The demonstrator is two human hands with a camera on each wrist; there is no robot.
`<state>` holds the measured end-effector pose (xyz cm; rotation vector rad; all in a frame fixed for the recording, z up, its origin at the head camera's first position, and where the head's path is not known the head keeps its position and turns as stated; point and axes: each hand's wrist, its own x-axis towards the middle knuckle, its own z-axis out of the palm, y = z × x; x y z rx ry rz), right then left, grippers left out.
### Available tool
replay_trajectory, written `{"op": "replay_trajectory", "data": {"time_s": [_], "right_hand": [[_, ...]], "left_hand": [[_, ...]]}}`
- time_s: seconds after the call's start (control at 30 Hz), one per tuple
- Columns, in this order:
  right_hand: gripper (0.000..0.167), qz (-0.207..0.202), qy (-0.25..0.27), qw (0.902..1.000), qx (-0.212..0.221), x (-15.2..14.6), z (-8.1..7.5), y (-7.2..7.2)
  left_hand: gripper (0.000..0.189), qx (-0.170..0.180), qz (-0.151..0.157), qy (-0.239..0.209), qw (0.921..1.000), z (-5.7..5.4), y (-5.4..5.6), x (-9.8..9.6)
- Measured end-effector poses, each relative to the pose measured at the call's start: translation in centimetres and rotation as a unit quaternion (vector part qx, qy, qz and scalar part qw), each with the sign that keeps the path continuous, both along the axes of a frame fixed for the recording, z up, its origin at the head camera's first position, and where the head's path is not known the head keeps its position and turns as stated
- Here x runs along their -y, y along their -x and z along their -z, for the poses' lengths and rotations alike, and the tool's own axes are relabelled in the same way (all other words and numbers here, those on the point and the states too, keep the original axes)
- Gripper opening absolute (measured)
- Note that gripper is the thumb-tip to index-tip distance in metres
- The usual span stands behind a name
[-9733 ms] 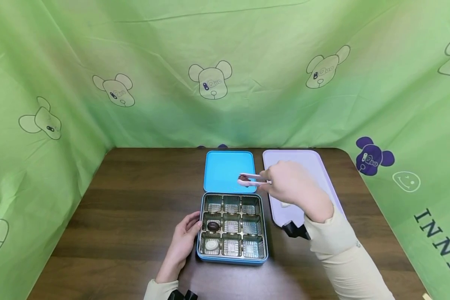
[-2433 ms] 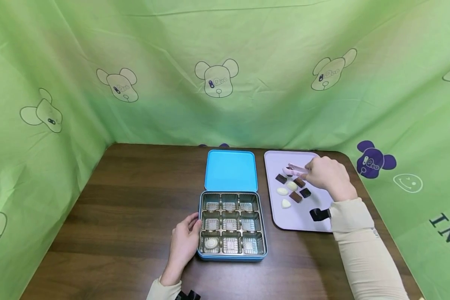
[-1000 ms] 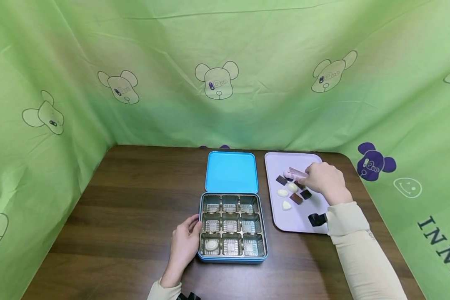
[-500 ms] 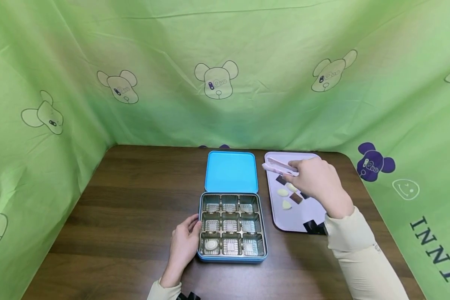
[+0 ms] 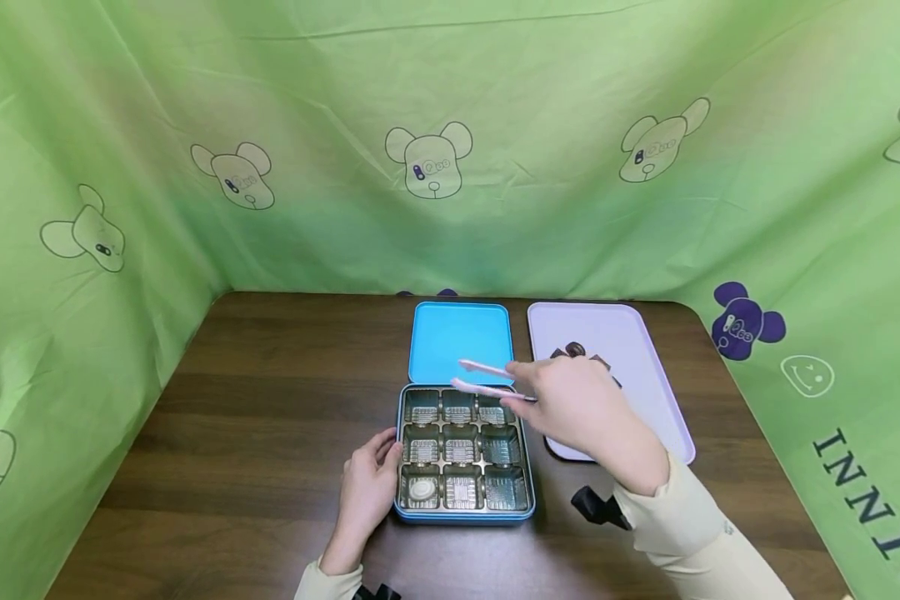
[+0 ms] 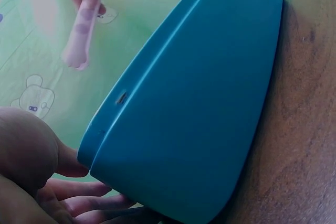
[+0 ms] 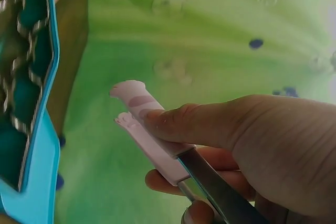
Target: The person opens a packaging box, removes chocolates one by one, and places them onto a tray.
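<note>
My left hand [image 5: 371, 487] rests against the left side of the blue tin [image 5: 465, 518], with thumb and relaxed fingers touching its edge. In the tin, a divided metallic insert has one white oval chocolate [image 5: 422, 488] in its front left compartment. My right hand [image 5: 573, 400] grips pink paw-tipped tongs [image 5: 487, 390] over the tin's back edge. The tongs' tips stand apart, with nothing between them, as the right wrist view also shows. Behind this hand, dark chocolates [image 5: 574, 349] lie on the lilac tray [image 5: 656, 400]; the hand hides the tray's other pieces.
The tin's light blue lid [image 5: 461, 337] lies folded back behind it on the brown wooden table [image 5: 292, 400]. A green printed cloth [image 5: 307, 242] hangs at the back and sides.
The right hand has carried the empty tongs left from the tray to the tin. Earlier they held a brown chocolate, and a dark round one lay in the middle left compartment, now bare.
</note>
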<state>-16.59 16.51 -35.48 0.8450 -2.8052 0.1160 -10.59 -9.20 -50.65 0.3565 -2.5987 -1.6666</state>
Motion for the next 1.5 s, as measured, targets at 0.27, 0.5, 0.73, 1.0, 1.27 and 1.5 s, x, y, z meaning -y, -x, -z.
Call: {"op": "replay_trajectory", "data": {"time_s": [0.27, 0.5, 0.73, 1.0, 1.27, 1.5], "right_hand": [[0.041, -0.079, 0.001, 0.9969, -0.006, 2.1, 1.1, -2.2], [0.037, -0.111, -0.014, 0.9935, 0.018, 3.4, 1.8, -3.6], [0.036, -0.116, -0.043, 0.992, 0.027, 4.5, 2.3, -4.4], [0.031, -0.115, -0.065, 0.991, 0.025, 5.2, 3.2, -4.9], [0.029, -0.121, -0.093, 0.9874, 0.042, 5.7, 4.0, -5.2], [0.031, -0.111, -0.123, 0.9847, 0.055, 6.3, 4.7, -5.3]], "left_hand": [[0.032, -0.009, 0.006, 0.0, 0.9999, -0.2, -0.2, 0.1], [0.031, -0.012, 0.007, -0.002, 0.9999, -0.1, -0.2, 0.1], [0.033, -0.007, 0.006, 0.001, 1.0, -0.1, -0.2, 0.1], [0.034, 0.001, 0.004, -0.001, 1.0, -0.1, -0.1, 0.1], [0.032, -0.008, 0.008, -0.002, 0.9999, 0.1, -0.1, 0.1], [0.033, -0.008, 0.007, -0.003, 0.9999, 0.2, -0.1, 0.2]]}}
